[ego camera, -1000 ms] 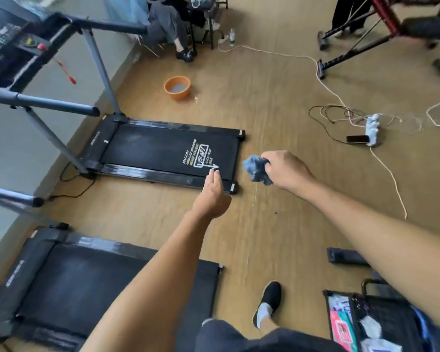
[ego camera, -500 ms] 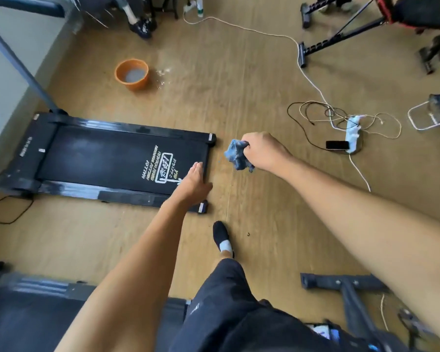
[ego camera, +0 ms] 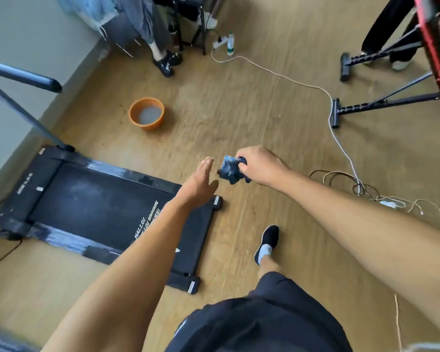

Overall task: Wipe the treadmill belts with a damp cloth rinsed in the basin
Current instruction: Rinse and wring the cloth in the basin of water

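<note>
Head view is showing the right hand (ego camera: 259, 165) curling its fingers tightly round a crumpled blue cloth (ego camera: 230, 170), with the bunched fabric sticking out on the thumb side. The cloth is hanging in the air above the wooden floor (ego camera: 277, 128), just past the end of the treadmill. The left hand (ego camera: 198, 182) is reaching forward just beside the cloth, fingers straight and together, holding nothing; whether it is touching the fabric is not clear. Below the left forearm the treadmill belt (ego camera: 99, 212) is lying flat and dark, with white lettering near its end and glossy streaks showing along the side rails (ego camera: 127, 174). A grey handrail (ego camera: 23, 77) is jutting out above its far end, next to the wall.

Beyond the treadmill, well apart from the hands, the orange basin (ego camera: 146, 113) is standing on the floor and holding cloudy water. The person's black shoe (ego camera: 267, 241) is stepping on the floor to the right of the treadmill. A white cable (ego camera: 290, 78) is running across the floor to a tangle of wires (ego camera: 366, 189). A black exercise frame (ego camera: 381, 105) is standing at the right, and a bottle (ego camera: 230, 43) is standing by a power strip at the top, near a seated person's leg (ego camera: 160, 47).
</note>
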`<act>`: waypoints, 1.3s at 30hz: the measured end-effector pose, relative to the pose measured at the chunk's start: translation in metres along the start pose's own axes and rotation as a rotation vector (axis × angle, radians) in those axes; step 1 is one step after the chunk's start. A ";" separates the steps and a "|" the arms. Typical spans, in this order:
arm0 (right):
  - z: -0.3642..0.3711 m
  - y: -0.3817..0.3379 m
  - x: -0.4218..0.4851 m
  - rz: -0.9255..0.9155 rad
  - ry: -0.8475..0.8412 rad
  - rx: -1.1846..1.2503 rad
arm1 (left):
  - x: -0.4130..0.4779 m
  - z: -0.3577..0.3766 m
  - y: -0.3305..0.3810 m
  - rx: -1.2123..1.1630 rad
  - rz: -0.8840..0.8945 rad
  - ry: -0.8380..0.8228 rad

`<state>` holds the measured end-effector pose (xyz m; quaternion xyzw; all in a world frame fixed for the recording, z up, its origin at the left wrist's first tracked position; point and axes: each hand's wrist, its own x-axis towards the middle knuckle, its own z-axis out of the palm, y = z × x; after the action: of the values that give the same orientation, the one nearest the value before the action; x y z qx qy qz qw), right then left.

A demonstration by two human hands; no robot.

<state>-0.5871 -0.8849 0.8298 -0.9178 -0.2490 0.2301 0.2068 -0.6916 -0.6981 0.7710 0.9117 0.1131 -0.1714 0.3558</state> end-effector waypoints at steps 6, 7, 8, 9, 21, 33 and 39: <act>-0.085 0.039 0.197 -0.147 -0.135 -0.108 | 0.145 -0.057 0.025 -0.071 -0.176 0.057; -0.098 0.036 0.226 -0.148 -0.151 -0.134 | 0.164 -0.070 0.026 -0.096 -0.209 0.075; -0.108 0.033 0.252 -0.146 -0.169 -0.149 | 0.180 -0.081 0.028 -0.089 -0.229 0.084; -0.119 0.024 0.289 -0.174 -0.194 -0.166 | 0.202 -0.098 0.024 -0.112 -0.258 0.114; -0.150 -0.118 0.705 -0.485 -0.381 -0.303 | 0.456 -0.276 -0.113 -0.333 -0.629 0.240; -0.162 -0.239 1.024 -0.763 -0.530 -0.357 | 0.653 -0.440 -0.188 -0.539 -0.895 0.487; -0.115 -0.291 1.118 -0.792 -0.655 -0.380 | 0.720 -0.461 -0.240 -0.567 -0.966 0.512</act>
<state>0.2292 -0.0678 0.7093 -0.6553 -0.6642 0.3592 0.0197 -0.0040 -0.1472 0.6590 0.6396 0.6363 -0.0522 0.4281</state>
